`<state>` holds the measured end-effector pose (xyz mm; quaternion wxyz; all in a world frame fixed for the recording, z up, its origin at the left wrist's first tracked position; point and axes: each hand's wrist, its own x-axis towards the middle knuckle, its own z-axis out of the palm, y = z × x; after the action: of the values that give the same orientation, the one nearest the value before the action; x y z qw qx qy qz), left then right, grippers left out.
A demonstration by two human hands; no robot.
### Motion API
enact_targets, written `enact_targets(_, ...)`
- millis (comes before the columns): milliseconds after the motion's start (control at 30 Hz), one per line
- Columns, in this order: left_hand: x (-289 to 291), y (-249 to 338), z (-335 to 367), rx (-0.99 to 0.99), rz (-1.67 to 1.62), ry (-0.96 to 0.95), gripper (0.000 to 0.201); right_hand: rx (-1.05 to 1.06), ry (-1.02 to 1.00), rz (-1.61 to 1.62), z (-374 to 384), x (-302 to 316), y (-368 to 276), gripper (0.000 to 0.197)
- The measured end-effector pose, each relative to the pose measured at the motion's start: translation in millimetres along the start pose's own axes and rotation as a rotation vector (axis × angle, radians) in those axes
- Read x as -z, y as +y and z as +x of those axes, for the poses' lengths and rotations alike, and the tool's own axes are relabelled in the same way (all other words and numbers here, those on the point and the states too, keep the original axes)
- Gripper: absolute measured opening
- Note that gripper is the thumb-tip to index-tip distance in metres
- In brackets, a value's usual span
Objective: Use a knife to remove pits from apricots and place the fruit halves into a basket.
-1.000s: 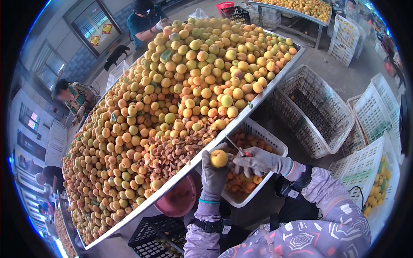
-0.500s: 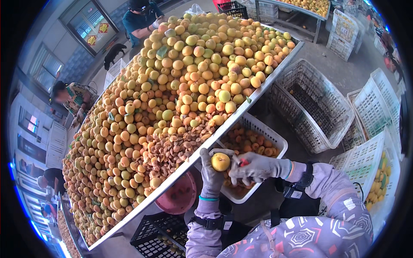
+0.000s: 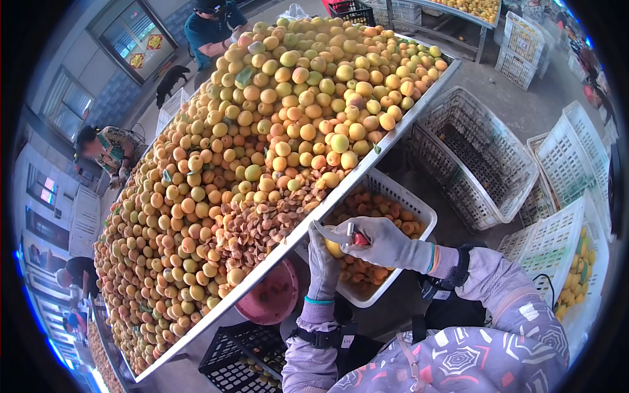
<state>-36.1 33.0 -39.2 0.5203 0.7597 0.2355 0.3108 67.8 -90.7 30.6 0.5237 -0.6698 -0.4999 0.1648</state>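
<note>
My left hand, in a grey glove, is closed around a yellow apricot. My right hand, gloved too, grips a small hand tool with a red handle and a short metal end. Its fingers reach over the apricot and cover part of it, so the tool's working tip is hard to make out. Below both hands sits a white plastic crate holding orange apricot pieces. Just beyond my left hand, a heap of brown apricot stones lies along the table's edge.
A metal-edged table bears a large pile of apricots. Under its edge stand a pink tub and a black crate. White crates are on the right. Two co-workers stand across the table.
My right hand has come left and up over the apricot, turning the red-handled tool. The apricot, plainly visible before, is now mostly covered by my fingers.
</note>
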Motion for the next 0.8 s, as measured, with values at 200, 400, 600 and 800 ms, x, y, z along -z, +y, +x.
enact_targets(200,-3.7,29.3,3.6,-0.087,0.070,-0.020,0.050,-0.430,-0.156,0.348,-2.9,5.7,-6.5,0.018)
enact_targets(400,-3.5,14.8,10.7,0.378,-0.414,0.025,0.055,-0.378,-0.146,0.693,-23.2,0.9,-2.4,0.006)
enact_targets(600,-2.2,45.5,9.2,0.182,-0.322,-0.080,0.053,-0.691,-0.097,0.577,-20.6,26.3,-13.7,0.016)
enact_targets(800,0.0,55.6,9.5,0.312,-0.515,-0.156,0.053,-0.593,-0.224,0.704,-13.2,37.7,-22.8,0.030)
